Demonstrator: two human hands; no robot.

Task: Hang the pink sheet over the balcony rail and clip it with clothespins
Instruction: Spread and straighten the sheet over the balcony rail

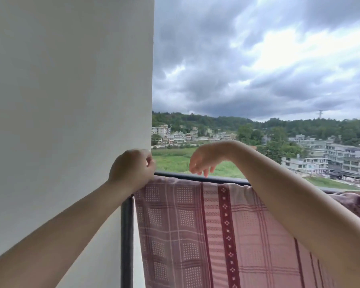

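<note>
At the far left we have the white wall (71, 100), and just past its edge the dark post (126, 235) of the balcony rail (227, 179). Our left hand (131, 169) is right at that corner, closed into a fist on the near top corner of the pink sheet (195, 225), pinning it where the rail meets the wall. We cannot tell whether a clothespin is inside that fist; none shows.

Moving right, the sheet is already draped over the rail and hangs down on our side, fairly flat, with its checked pattern and a dark red stripe running down it. Our right hand (204, 159) hovers just above the rail, fingers loose and pointing down, holding nothing, its fingertips near the sheet's top fold. Further right our forearm crosses in front of the sheet, and beyond it a darker cloth (353, 202) lies over the rail.

So we judge the hanging mostly done, with perhaps some straightening left along the top edge. The clipping appears not yet started: we see no clothespins on the sheet or anywhere in view.
</note>
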